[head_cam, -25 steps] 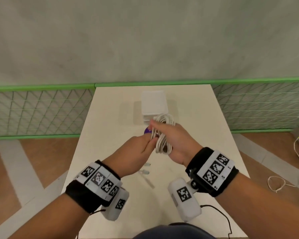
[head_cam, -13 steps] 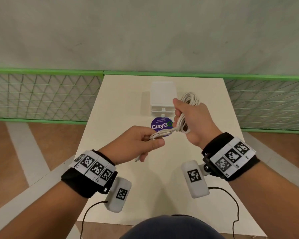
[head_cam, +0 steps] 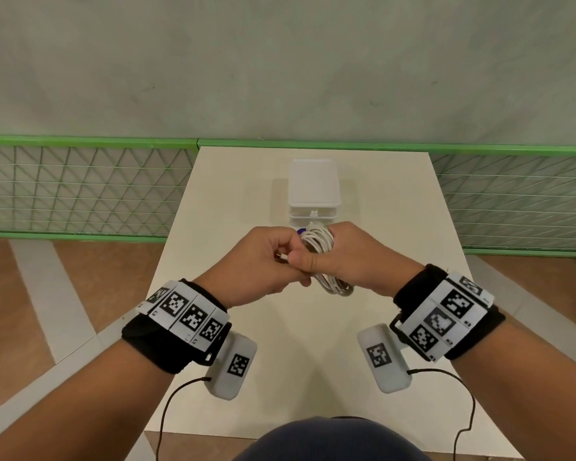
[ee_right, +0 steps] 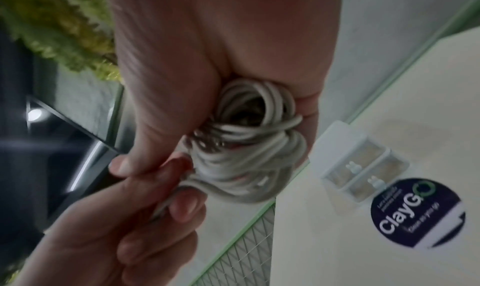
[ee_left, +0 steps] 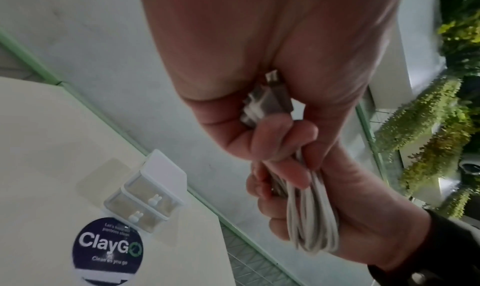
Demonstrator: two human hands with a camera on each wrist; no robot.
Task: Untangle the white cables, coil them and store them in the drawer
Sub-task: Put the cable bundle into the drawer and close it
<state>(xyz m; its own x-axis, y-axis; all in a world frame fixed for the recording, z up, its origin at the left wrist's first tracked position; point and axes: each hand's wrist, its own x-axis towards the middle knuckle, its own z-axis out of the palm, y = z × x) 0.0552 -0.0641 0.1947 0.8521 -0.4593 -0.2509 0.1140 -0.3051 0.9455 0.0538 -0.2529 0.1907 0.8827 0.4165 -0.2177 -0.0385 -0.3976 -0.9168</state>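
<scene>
Your right hand (head_cam: 350, 257) grips the coiled white cable (head_cam: 316, 241) above the surface (head_cam: 379, 201), in front of the shut drawer unit (head_cam: 314, 191). Left hand (head_cam: 263, 261) fingers pinch the connector end (ee_left: 278, 93). Risk: loosen either grip and the loops likely spring apart.

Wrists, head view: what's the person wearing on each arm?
Bare forearms, no sleeves. Each wrist has a black band carrying a row of white tiles printed with black square markers. A white capsule-shaped pod with one marker hangs under each wrist, trailing a thin black cable.
</scene>
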